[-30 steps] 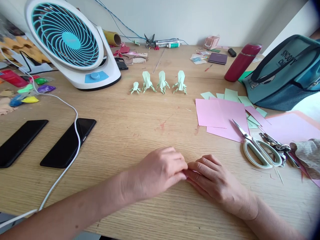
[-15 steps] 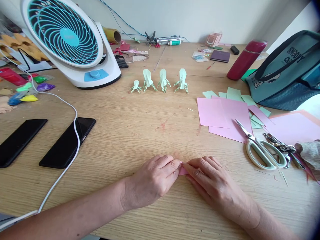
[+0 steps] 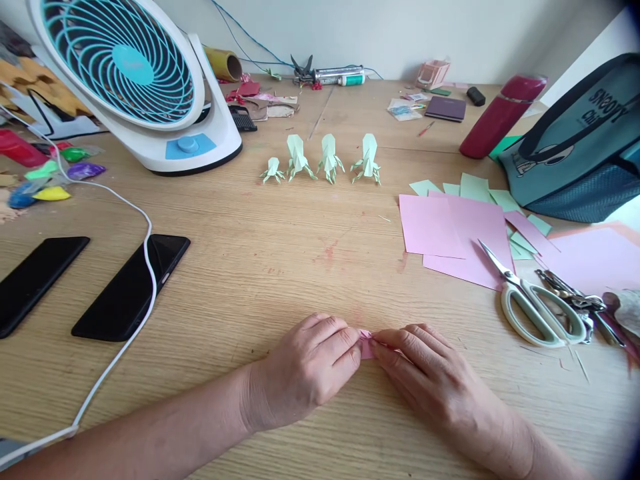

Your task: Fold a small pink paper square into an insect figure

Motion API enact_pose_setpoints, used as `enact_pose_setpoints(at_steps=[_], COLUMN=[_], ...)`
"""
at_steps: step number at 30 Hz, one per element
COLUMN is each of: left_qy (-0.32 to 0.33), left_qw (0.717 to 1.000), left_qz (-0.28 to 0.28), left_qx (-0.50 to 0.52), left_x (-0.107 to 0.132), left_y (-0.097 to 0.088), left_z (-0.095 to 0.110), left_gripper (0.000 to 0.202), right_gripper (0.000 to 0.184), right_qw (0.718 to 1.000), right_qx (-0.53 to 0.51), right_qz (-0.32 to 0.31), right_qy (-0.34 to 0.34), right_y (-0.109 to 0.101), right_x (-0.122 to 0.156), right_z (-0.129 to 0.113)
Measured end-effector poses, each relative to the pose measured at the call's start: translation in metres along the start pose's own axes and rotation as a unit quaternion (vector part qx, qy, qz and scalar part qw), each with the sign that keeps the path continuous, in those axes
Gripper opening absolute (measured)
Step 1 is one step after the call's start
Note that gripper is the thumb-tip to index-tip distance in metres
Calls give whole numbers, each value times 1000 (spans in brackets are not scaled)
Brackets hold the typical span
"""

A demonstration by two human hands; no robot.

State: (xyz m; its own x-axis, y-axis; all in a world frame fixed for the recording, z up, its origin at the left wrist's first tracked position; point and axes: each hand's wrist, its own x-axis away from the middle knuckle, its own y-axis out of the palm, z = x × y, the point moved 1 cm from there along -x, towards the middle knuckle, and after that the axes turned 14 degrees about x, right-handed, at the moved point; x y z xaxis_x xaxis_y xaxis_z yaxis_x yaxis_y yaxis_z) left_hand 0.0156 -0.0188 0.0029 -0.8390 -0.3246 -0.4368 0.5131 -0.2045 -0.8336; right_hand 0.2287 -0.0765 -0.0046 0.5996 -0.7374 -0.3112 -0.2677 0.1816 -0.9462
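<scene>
Low on the wooden table (image 3: 280, 253), my left hand (image 3: 307, 363) and my right hand (image 3: 425, 377) meet fingertip to fingertip. Both are closed on a small folded pink paper piece (image 3: 367, 345), pressed flat to the wood and mostly hidden under the fingers. Farther back stands a row of several pale green origami figures (image 3: 327, 159). Pink paper sheets (image 3: 445, 233) lie at the right over green paper scraps (image 3: 475, 188), with white-handled scissors (image 3: 537, 310) on their near edge.
Two black phones (image 3: 131, 288) (image 3: 35, 280) lie at the left, a white cable (image 3: 145, 267) crossing one. A white and teal fan (image 3: 145, 87) stands back left. A red bottle (image 3: 500, 115) and a teal bag (image 3: 580, 147) sit at the right, clutter along the wall.
The camera view has tilted slightly. My hands have drawn a little nearer to me and a bit more of the pink paper shows between the fingertips.
</scene>
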Motion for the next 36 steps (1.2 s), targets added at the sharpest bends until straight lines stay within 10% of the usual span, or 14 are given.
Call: enact_pose_setpoints(at_steps=[36], left_qy=[-45], left_qw=[996], left_qz=[-9], left_qx=[77], left_x=[1], left_y=[-3], left_z=[-6], left_gripper=[20], right_gripper=[9], right_qw=[998], right_qx=[5], right_qz=[41], right_qy=[55], right_y=[7], right_x=[-15], right_z=[-10])
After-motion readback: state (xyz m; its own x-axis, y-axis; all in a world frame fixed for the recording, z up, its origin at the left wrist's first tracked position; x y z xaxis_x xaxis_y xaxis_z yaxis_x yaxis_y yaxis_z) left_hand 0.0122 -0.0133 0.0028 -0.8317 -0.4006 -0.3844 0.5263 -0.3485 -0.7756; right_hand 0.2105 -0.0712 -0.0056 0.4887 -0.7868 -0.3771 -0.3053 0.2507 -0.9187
